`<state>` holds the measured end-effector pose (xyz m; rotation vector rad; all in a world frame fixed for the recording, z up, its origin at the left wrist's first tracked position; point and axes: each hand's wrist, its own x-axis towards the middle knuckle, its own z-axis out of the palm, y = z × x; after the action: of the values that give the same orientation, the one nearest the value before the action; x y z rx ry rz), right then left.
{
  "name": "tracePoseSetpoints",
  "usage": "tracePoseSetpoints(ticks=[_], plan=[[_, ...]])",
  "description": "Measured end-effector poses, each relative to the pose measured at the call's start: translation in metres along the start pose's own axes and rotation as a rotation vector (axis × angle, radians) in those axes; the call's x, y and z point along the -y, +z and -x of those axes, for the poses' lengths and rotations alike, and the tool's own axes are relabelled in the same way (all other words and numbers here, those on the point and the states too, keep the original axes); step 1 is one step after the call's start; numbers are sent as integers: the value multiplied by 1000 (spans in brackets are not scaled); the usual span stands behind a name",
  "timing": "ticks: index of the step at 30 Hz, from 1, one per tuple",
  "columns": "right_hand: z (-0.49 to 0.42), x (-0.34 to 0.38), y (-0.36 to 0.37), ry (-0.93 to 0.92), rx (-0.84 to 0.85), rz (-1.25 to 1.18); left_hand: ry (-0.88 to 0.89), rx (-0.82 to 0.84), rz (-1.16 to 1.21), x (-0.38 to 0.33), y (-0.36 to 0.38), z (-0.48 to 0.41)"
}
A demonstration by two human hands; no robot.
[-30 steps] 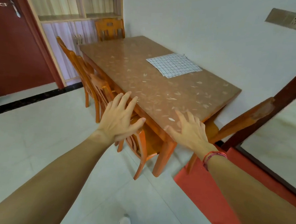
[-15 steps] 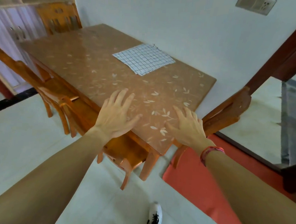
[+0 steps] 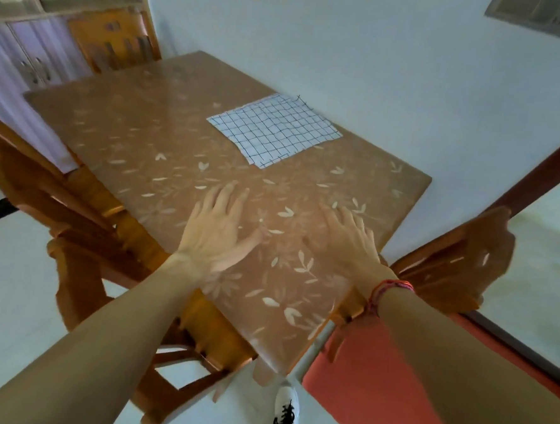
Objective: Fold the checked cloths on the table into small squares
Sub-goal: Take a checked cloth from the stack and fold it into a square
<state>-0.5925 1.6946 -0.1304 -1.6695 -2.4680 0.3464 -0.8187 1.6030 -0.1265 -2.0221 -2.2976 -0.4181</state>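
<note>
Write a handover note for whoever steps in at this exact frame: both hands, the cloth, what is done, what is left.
Left hand: open, fingers spread, holding nothing, over the near end of the table.
Right hand: open, empty, beside it.
Checked cloth: lies flat and unfolded on the table's far right part, near the wall, apart from both hands. Only one cloth is in view.
Done: nothing folded.
Left: reach the cloth and fold it into a small square.
</note>
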Motion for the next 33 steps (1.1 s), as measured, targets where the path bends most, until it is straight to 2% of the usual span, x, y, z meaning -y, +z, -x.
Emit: tracePoseSetpoints(ticks=[12, 25, 33], plan=[[-112, -44, -9, -70, 63, -94, -98, 58, -17, -16, 33, -95], [-185, -34, 18, -20, 112, -95, -93, 108, 28, 28, 67, -150], [-250, -26, 59, -75, 125, -21, -60, 147, 15, 73, 109, -204]])
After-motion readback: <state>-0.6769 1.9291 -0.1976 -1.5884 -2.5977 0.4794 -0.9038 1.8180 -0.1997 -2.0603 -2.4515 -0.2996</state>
